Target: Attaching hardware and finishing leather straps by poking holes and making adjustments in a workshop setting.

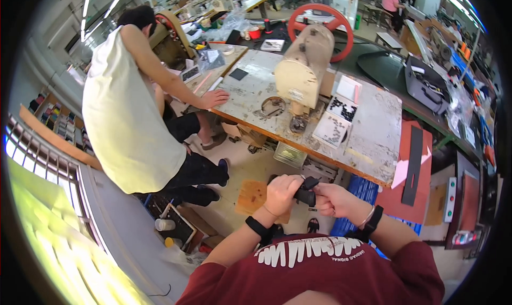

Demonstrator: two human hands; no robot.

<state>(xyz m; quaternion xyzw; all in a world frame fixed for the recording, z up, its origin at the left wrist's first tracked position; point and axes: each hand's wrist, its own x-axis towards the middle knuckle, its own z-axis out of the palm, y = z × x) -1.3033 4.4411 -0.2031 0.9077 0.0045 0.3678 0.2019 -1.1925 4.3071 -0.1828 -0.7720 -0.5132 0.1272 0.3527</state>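
Note:
My left hand (pixel 281 193) and my right hand (pixel 332 198) meet in front of my chest, both closed around a small black object (pixel 308 192) held between them. Its exact kind is hard to tell. Each wrist wears a dark band. The hands hover above the floor, just short of the near edge of a worn grey worktable (pixel 373 139). On that table stands a beige press machine (pixel 301 73) with a red handwheel (pixel 321 18), beside flat trays of small dark parts (pixel 337 121).
A person in a pale sleeveless top (pixel 125 113) stands at the left, one hand resting on the table's corner. A red mat with a black strip (pixel 413 166) lies to the right. Blue crate (pixel 360 198), a wooden board (pixel 253 195) and clutter sit on the floor below.

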